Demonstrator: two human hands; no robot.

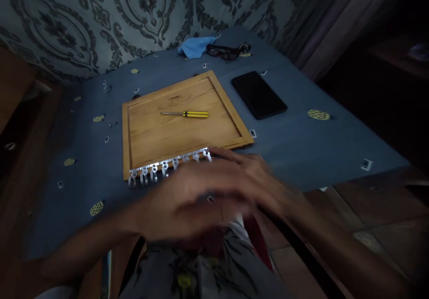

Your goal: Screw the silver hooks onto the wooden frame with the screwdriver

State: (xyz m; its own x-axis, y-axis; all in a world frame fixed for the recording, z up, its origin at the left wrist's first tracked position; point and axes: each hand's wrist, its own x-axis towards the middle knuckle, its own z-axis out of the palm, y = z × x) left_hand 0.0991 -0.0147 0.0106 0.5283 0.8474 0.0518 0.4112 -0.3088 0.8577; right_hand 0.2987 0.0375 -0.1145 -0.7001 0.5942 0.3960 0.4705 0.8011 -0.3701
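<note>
A framed wooden board (174, 133) lies on the blue tablecloth. Along its near edge runs a metal rail with several hooks (165, 166). On the board rests a yellow-and-black screwdriver (196, 114). My left hand (194, 196) is blurred in front of the rail, crossing over part of my right hand; its fingers are smeared by motion. My right hand (258, 174) reaches in from the right, with a finger at the rail's right end near a small dark screw; the rest of its fingers are hidden behind my left hand.
A black phone (258, 94) lies right of the board. Farther back are a blue cloth (197, 47) and dark glasses (224, 52). Small metal pieces (113, 124) lie left of the board. The table's right edge runs diagonally toward the near right.
</note>
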